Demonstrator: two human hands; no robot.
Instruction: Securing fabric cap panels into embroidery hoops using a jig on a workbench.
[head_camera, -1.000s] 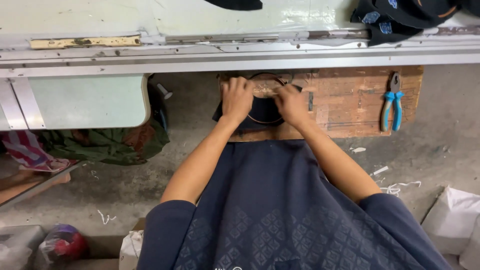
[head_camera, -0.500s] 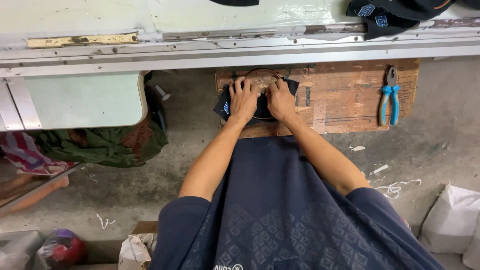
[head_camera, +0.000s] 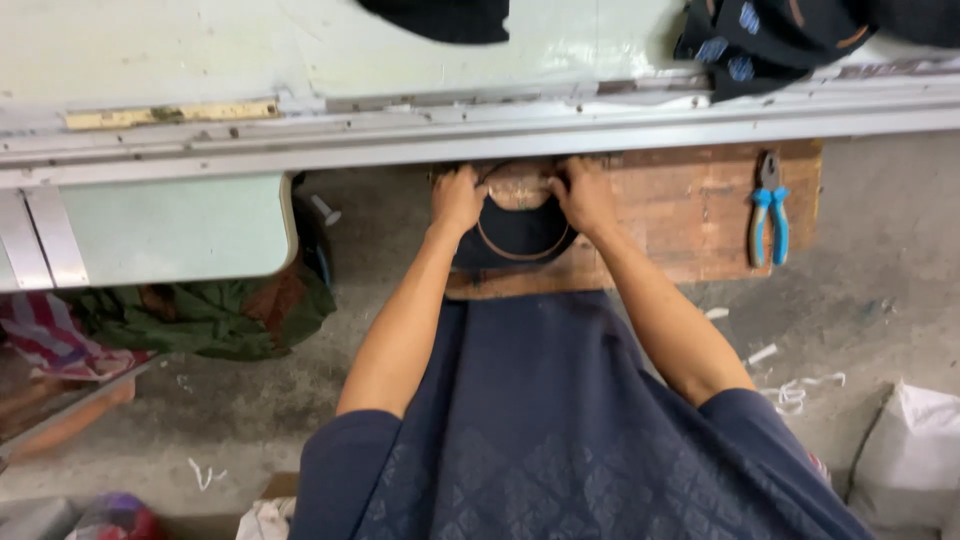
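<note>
Both our left hand (head_camera: 458, 198) and right hand (head_camera: 585, 195) curl fingers closed on the dark cap piece (head_camera: 513, 238) upon the wooden board (head_camera: 690, 215), gripping its soft, light, floppy-looking edges.

Both arms stretched forward, left hand (head_camera: 457, 198) and right hand (head_camera: 583, 195) well apart, fingers curled, knuckles up.

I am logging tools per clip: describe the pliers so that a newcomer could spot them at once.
Find the brown wooden board lying on the grey floor below the long pale metal rail. At its far right end lie the blue-handled pliers, jaws pointing toward the rail. They are the only bright blue thing there, apart from both hands.
</note>
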